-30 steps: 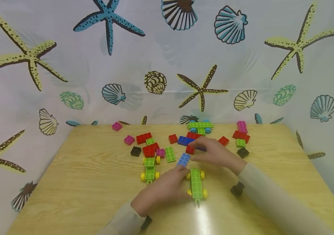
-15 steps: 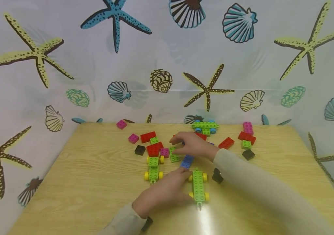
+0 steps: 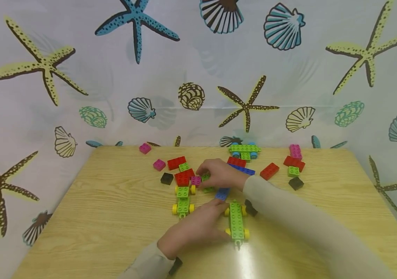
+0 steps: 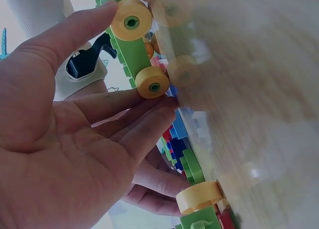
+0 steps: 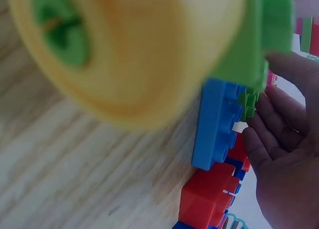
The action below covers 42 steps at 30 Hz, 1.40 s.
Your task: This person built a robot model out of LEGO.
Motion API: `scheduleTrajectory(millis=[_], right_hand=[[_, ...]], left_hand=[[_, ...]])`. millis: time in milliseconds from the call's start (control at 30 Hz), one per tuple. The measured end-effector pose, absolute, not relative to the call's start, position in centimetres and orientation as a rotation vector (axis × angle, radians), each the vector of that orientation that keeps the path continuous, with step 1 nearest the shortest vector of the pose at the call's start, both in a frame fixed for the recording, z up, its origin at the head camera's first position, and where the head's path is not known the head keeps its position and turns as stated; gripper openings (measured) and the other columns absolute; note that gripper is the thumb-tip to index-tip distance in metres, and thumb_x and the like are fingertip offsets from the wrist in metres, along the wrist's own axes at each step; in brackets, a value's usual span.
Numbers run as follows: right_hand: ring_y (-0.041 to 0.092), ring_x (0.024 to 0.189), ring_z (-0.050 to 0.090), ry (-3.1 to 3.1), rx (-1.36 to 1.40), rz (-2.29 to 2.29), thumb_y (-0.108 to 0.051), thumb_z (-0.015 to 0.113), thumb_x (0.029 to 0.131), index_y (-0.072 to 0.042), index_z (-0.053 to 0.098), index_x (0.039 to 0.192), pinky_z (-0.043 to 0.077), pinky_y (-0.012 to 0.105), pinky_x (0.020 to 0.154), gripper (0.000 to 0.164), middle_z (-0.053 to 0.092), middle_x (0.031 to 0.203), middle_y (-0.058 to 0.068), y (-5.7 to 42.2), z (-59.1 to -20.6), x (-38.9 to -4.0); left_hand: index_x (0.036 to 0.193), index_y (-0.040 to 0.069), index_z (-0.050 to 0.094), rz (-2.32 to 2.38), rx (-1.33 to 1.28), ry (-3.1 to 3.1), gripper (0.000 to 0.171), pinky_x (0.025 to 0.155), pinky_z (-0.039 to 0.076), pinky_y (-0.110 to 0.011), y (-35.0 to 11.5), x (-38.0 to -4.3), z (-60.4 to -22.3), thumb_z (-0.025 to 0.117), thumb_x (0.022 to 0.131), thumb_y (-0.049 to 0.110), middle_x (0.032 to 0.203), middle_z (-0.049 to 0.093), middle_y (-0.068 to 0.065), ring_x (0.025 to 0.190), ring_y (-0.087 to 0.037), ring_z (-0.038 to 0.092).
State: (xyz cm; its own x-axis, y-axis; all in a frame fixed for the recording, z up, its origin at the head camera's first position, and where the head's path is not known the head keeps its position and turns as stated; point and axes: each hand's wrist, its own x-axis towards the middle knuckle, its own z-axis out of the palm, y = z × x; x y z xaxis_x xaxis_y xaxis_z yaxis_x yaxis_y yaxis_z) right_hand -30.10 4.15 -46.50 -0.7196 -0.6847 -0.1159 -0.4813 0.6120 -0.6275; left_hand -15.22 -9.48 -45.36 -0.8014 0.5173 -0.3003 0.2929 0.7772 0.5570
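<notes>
L hand (image 3: 198, 223) relaxed, touching yellow wheels (image 4: 134, 24) of grn car base (image 3: 236, 223). R hand (image 3: 221, 174) loose too, nr grn brick (image 3: 208, 190)

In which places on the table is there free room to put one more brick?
The table shows bare wood left of the leftmost black brick and green car, and between the right sleeve and right edge. The middle is crowded: left hand beside a green wheeled base, right hand among bricks.

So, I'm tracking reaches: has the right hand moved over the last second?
Yes: in the head view, the right hand has moved left, measured against the blue-wheeled car.
</notes>
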Motion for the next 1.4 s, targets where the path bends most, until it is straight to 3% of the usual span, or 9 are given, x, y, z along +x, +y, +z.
scheduleTrajectory(millis=[300,800,933,1167,1400], right_hand=[[0.025,0.122,0.071,2.546,-0.933,-0.772,-0.031,0.086,0.100,-0.012,0.081,0.130,0.060,0.046,0.114,0.036,0.076,0.131,0.004,3.9,-46.5,-29.9],[0.026,0.135,0.072,2.524,-0.817,-0.995,-0.032,0.084,0.102,-0.020,0.078,0.131,0.059,0.048,0.118,0.032,0.079,0.136,-0.002,6.9,-44.8,-29.0],[0.028,0.138,0.072,2.520,-0.813,-1.050,-0.030,0.082,0.102,-0.018,0.077,0.131,0.058,0.050,0.120,0.031,0.079,0.139,0.002,8.3,-44.5,-28.4],[0.031,0.130,0.075,2.551,-0.783,-1.079,-0.029,0.084,0.101,-0.014,0.076,0.133,0.062,0.049,0.114,0.036,0.080,0.137,0.006,11.0,-44.6,-27.2],[0.031,0.135,0.073,2.557,-0.697,-1.153,-0.025,0.084,0.101,-0.015,0.076,0.135,0.058,0.053,0.121,0.036,0.079,0.138,0.005,13.7,-44.3,-25.2]], left_hand=[[0.166,0.006,0.052,0.694,0.627,2.534,0.094,0.132,0.047,-0.052,-9.2,-15.2,-45.3,0.090,0.093,0.052,0.174,0.050,-0.012,0.160,-0.033,0.052],[0.166,0.005,0.052,0.707,0.626,2.529,0.093,0.133,0.045,-0.053,-9.0,-15.3,-45.1,0.090,0.093,0.049,0.174,0.050,-0.013,0.162,-0.034,0.050],[0.165,0.005,0.052,0.717,0.627,2.527,0.092,0.134,0.043,-0.053,-9.0,-15.5,-45.2,0.090,0.094,0.048,0.174,0.050,-0.013,0.162,-0.034,0.049],[0.166,0.006,0.051,0.738,0.589,2.514,0.095,0.133,0.045,-0.055,-9.1,-15.5,-45.1,0.091,0.092,0.051,0.175,0.050,-0.013,0.162,-0.035,0.049],[0.166,0.008,0.052,0.735,0.577,2.518,0.095,0.131,0.046,-0.056,-9.1,-15.6,-45.2,0.092,0.092,0.052,0.173,0.052,-0.013,0.161,-0.035,0.051]])
